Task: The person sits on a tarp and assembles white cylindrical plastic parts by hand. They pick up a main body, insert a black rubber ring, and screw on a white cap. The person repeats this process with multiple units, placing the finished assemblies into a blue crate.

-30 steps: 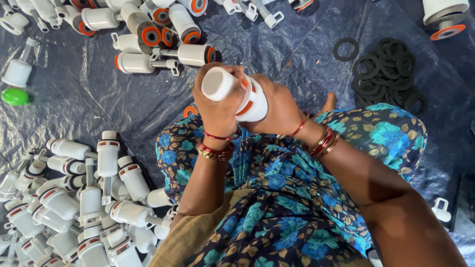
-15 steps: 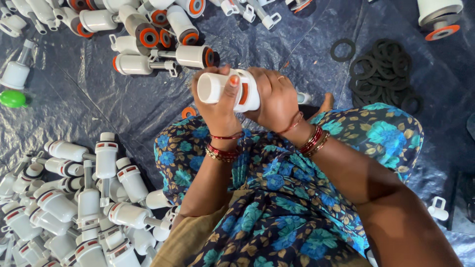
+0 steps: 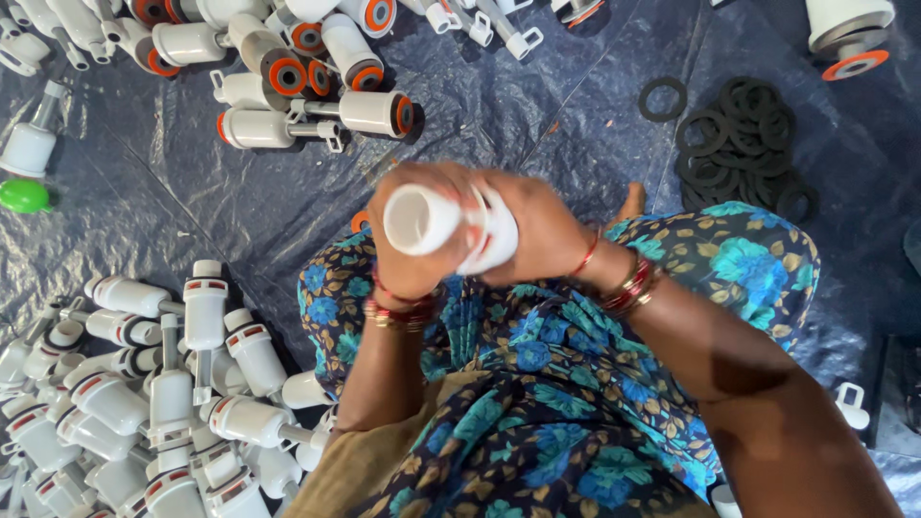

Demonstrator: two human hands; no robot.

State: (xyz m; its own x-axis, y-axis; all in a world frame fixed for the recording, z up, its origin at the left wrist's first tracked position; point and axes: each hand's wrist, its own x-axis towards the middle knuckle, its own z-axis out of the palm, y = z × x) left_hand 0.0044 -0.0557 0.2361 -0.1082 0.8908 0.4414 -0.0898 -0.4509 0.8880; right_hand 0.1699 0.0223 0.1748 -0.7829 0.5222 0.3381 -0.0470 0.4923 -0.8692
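Both of my hands grip one white plastic valve part (image 3: 422, 219) above my lap, its open round end facing the camera. My left hand (image 3: 408, 251) wraps the narrow tube end from below. My right hand (image 3: 537, 225) closes around the wider body on the right. Red and gold bangles sit on both wrists. My knees, in blue floral cloth (image 3: 748, 259), lie under the hands.
A heap of white valve parts (image 3: 163, 384) lies at lower left. More parts with orange rings (image 3: 307, 77) lie at the top. Black rubber rings (image 3: 743, 144) are piled at upper right on the dark plastic sheet (image 3: 537, 105). A green cap (image 3: 24, 196) rests at the left edge.
The held part has turned so its open end now faces the camera. Both hands shifted slightly while twisting it.
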